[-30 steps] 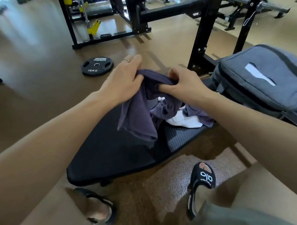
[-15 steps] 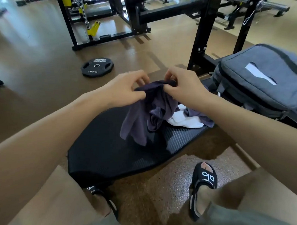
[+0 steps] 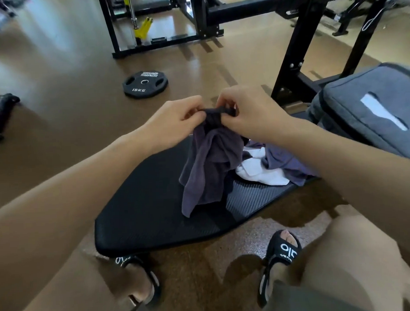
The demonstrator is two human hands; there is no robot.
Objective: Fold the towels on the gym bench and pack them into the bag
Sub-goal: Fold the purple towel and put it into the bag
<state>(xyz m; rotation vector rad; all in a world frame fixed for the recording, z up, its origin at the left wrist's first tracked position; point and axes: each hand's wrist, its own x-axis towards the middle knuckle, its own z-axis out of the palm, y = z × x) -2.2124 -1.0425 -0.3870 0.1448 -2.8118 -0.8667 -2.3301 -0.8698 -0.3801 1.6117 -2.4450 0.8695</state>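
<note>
Purple towel [image 3: 209,169] hangs bunched from both hands above the gym bench [image 3: 154,204], its upper edge gathered into a short dark roll between them and its body drooping toward 6 o'clock, the lowest corner close over the pad; whether it touches the pad I cannot tell. Left hand [image 3: 174,123] pinches the roll from 9 o'clock with thumb and curled fingers; right hand [image 3: 251,115] pinches it from 3 o'clock in the same way, the two hands nearly touching. So the cloth's long axis runs straight down from the fingers, and the held edge is far too short for a fold: by my reading, the next move calls for the hands to travel apart along that edge, toward 9 and 3, until the towel hangs flat. Neither hand is nearer; they share the grip evenly.

At 4 o'clock from the hanging towel, a white towel [image 3: 261,174] lies crumpled on the bench with more purple cloth [image 3: 286,163] heaped against it. Further out at 2 o'clock sits the grey bag [image 3: 366,115], its flap appearing closed. On the floor at 11 o'clock lies a weight plate [image 3: 145,83].
</note>
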